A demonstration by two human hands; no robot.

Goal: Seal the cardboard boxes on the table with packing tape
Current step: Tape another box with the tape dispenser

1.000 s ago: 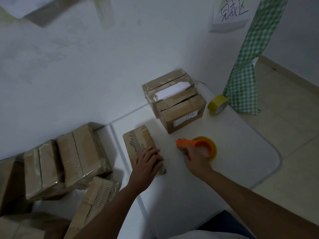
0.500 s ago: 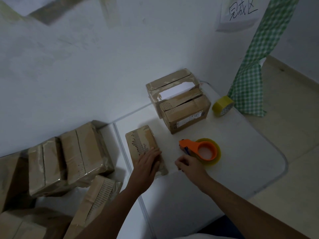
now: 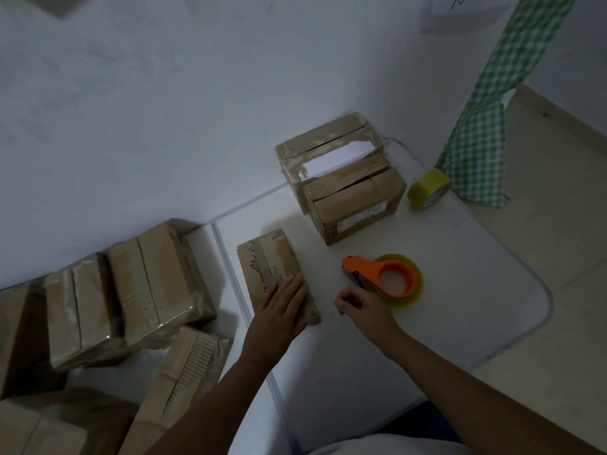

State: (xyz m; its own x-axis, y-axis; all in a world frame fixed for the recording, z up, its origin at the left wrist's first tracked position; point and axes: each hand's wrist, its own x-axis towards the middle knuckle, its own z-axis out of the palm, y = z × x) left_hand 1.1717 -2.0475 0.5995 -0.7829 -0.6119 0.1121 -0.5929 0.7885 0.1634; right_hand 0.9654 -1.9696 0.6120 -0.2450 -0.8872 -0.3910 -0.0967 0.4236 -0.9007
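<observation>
The white worktop (image 3: 377, 349) fills the middle, its rounded corner at 3 o'clock. A pile of taped boxes (image 3: 124, 290) lies at 8 o'clock on a neighbouring surface. Two stacked boxes (image 3: 348, 188) stand at 1 o'clock against the wall, with a checked green cloth (image 3: 476, 136) hanging beyond them. A flat box (image 3: 272, 274) lies at the centre, the left hand (image 3: 282, 310) pressed flat on its near end, fingers straight and together. At 3 o'clock of the box sits the orange dispenser (image 3: 384, 277) with its tape roll. The right hand (image 3: 361, 307) is just beside the dispenser's nose, fingers curled in a pinch; what they hold cannot be told. A yellow roll (image 3: 427, 188) stands at 2 o'clock.
</observation>
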